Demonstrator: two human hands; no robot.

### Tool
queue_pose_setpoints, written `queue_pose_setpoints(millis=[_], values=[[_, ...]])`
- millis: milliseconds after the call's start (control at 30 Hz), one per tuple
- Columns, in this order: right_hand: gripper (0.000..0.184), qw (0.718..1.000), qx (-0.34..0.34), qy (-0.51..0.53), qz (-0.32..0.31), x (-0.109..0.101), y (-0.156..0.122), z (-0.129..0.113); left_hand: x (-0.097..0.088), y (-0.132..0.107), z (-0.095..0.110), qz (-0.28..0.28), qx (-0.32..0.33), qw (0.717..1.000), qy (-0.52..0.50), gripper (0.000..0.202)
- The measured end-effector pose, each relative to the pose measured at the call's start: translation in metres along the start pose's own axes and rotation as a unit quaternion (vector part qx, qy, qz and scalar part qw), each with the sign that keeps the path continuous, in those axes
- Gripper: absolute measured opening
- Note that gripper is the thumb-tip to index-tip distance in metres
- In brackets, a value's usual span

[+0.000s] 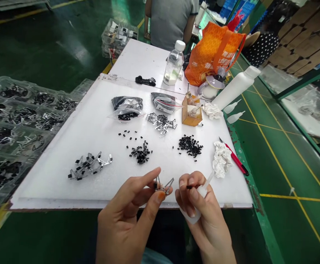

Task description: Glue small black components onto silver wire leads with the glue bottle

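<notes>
Between thumb and fingers, my left hand (132,212) pinches a bent metal wire clip (164,189) with a black cap on one end. My right hand (204,209) grips a small white squeeze bottle (194,217) with a thin nozzle against the palm, and its fingertips pinch a tiny black piece (189,187). The two hands are close but apart, over the table's front edge. Beyond them lie two piles of small black pieces, a left pile (141,154) and a right pile (191,146). Capped metal clips (90,165) are heaped at the left, and bare clips (162,124) lie further back.
On the white table (94,110) stand two plastic bags of black parts (127,106), a wooden holder (191,116), a clear bottle (173,66) and an orange bag (209,55). A red utility knife (237,159) lies beside crumpled tissue (222,161). Compartment trays (14,121) flank the left. People sit beyond.
</notes>
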State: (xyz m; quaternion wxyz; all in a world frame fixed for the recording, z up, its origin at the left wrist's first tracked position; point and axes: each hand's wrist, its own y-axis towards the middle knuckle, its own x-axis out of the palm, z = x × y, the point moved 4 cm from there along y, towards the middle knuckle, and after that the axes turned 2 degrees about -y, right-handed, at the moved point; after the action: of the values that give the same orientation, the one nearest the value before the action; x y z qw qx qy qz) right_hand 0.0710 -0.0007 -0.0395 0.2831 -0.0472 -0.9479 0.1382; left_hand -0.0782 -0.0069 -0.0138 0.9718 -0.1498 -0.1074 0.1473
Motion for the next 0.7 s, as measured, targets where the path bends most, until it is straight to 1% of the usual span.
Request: queue_pose_setpoints(millis=[67,167,300,500,600,700], values=[[0.017,1.000,-0.010,-0.025,0.015,0.000,-0.002,0.001,0.001,-0.001,0.002,-0.003,0.027,1.000,0.011,0.023],[0.018,0.997,-0.047,-0.053,0.036,0.002,-0.005,0.001,0.002,-0.003,0.006,0.009,0.066,0.997,0.031,0.023],[0.016,0.992,-0.090,-0.073,0.052,0.004,-0.007,0.003,0.001,-0.006,0.009,0.026,0.113,0.992,0.045,0.025],[0.010,0.983,-0.117,-0.135,0.031,0.001,-0.010,0.007,0.000,-0.011,0.008,0.005,0.186,0.979,0.086,0.039],[0.008,0.984,-0.117,-0.134,0.023,0.002,-0.011,0.006,0.000,-0.013,0.008,-0.006,0.214,0.973,0.090,0.048],[0.006,0.986,-0.115,-0.124,0.013,0.006,-0.010,0.005,0.001,-0.013,0.009,-0.011,0.230,0.969,0.089,0.051]])
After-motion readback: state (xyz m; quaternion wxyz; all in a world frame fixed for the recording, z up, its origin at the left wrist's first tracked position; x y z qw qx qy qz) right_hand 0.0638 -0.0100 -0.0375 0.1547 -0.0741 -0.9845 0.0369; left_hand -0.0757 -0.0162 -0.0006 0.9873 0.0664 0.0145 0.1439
